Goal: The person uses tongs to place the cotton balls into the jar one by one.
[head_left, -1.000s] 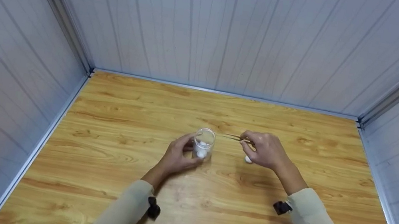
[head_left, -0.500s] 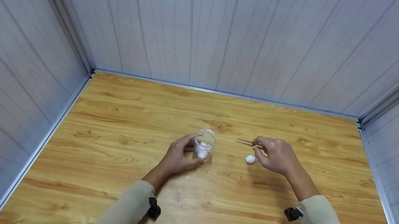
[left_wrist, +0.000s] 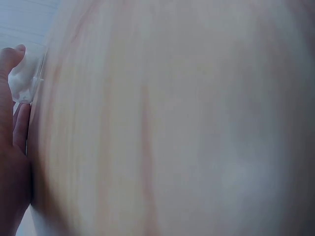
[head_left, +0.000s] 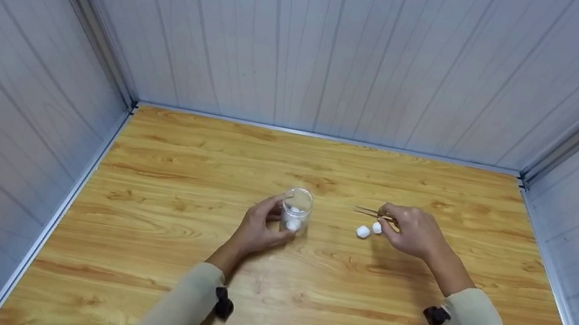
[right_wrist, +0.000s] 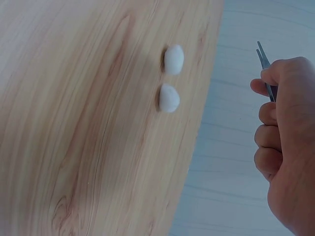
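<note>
We see our left hand (head_left: 260, 222) with fingers curled round a clear cup (head_left: 307, 212), white balls (head_left: 293, 225) inside it. Our right hand (head_left: 410, 231) pinches tweezers (right_wrist: 265, 61), their tips slightly apart beyond the fingers. Near these fingers, two loose balls (head_left: 363, 232) lie on the surface (head_left: 304, 283), close together.

The worktop (head_left: 296, 299) looks like smooth wood or wood-effect laminate with a soft sheen. The cup (head_left: 299, 202) is transparent and glossy, glass or clear plastic. At its three o'clock, the tweezers (right_wrist: 266, 64) look like smooth metal; the balls (head_left: 363, 232), matt and cottony. The sleeves (head_left: 177, 305), at seven and four o'clock, are matt cloth.
</note>
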`<act>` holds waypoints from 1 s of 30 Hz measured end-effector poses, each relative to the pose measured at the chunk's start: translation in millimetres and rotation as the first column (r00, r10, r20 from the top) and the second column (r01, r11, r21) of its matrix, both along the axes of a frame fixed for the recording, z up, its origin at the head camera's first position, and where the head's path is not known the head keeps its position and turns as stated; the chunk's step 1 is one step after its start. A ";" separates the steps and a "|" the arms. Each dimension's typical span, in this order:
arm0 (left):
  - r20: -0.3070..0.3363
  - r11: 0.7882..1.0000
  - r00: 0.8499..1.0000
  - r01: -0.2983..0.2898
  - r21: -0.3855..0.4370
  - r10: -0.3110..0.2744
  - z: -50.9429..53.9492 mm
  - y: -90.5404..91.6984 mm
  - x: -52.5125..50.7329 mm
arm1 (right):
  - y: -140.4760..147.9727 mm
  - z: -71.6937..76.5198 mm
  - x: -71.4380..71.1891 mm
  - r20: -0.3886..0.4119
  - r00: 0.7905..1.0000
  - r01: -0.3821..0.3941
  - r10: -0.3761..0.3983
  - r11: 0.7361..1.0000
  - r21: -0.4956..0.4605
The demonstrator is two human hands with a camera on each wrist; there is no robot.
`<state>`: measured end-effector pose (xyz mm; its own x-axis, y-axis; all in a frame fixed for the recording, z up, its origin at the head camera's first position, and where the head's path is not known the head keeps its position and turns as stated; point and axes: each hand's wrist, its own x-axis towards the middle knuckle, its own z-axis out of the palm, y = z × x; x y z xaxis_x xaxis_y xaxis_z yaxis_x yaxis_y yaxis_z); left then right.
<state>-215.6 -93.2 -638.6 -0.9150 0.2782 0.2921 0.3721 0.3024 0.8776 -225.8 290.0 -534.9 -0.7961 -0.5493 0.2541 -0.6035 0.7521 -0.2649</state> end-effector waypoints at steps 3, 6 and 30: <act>0.011 1.000 1.000 -0.002 0.001 0.002 0.1 0.4 0.3 | 2.5 -1.0 0.3 0.004 1.000 0.004 -0.004 1.000 0.009; 0.016 1.000 1.000 0.002 -0.005 -0.002 1.0 0.8 1.0 | 5.1 -3.2 1.6 0.010 1.000 0.007 -0.007 1.000 0.014; 0.015 1.000 1.000 -0.005 -0.008 0.005 1.5 0.2 -0.1 | 20.5 -29.4 5.6 0.035 0.999 0.027 -0.028 0.999 0.047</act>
